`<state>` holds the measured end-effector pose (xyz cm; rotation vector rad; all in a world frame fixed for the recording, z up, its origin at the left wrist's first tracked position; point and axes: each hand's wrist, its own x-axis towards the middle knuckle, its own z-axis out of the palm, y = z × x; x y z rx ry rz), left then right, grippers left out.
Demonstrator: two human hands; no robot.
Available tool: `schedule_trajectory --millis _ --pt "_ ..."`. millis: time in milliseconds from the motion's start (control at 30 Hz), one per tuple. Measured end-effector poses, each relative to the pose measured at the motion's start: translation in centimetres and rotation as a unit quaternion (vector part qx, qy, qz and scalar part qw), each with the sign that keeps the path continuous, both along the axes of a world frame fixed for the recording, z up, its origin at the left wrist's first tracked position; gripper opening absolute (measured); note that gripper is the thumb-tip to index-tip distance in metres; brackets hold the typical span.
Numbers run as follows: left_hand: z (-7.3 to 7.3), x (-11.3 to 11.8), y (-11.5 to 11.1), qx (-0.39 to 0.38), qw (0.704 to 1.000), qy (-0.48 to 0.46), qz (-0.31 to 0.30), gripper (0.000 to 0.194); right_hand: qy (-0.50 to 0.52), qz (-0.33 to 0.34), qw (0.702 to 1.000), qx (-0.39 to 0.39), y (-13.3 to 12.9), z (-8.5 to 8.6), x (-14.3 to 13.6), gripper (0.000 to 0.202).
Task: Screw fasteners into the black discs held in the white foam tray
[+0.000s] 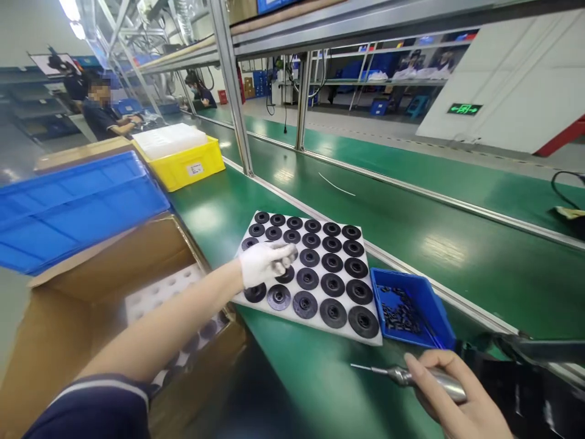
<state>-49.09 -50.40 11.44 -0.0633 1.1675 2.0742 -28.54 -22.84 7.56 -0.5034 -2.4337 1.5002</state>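
Left hand: gloved, over tray of black discs | Right hand: gripping metal driver

Factory assembly hall: green workbench, parts bin, exit sign; far person probably working.

White wall, grey floor, lights

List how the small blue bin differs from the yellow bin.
The small blue bin holds loose black parts; the yellow bin holds white material rising above its rim. The small blue bin is nearer the camera than the yellow bin. Both stand on the green table.
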Motion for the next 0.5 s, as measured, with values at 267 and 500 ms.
schedule_trajectory --millis 267,500 --pt "-2.4 1.1 -8.2 -0.005 0.992 -0.04 0.117 0.016 0.101 0.106 0.984 0.1 -7.2 5.2 -9.7 0.03" --pt "-2.6 1.7 -9.0 0.02 0.988 -0.063 0.139 0.016 0.154 0.22 0.956 0.116 -13.3 7.5 -16.5 0.024"
